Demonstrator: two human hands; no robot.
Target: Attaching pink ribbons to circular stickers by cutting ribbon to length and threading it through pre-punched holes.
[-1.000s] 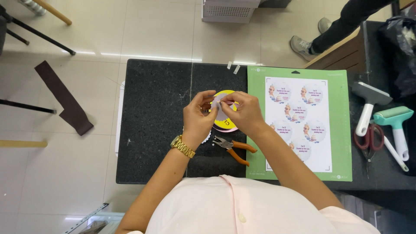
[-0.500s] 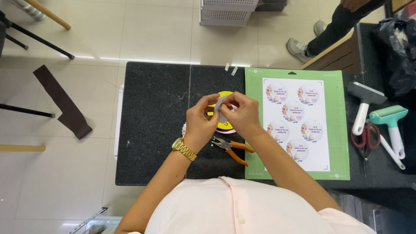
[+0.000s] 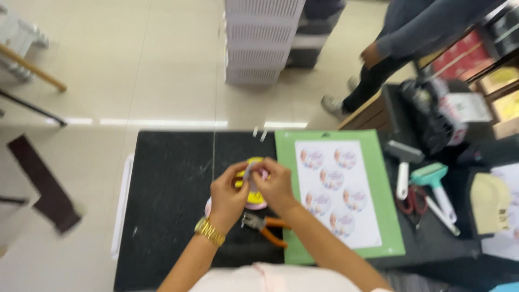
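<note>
Pinching a small pale piece together, left hand and right hand close fingertips above a yellow-pink disc; orange-handled pliers at six o'clock.

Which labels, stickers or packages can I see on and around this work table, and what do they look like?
Sticker sheet: white, round pinkish labels, lying on the green mat, right of both hands.
Small pale piece: pinched between left hand and right hand.
Red boxes: on the shelf, far right, blurred.

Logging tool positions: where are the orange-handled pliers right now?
In the head view, the orange-handled pliers lie on the black mat, just below both hands, beside the green cutting mat on its left edge.
</note>
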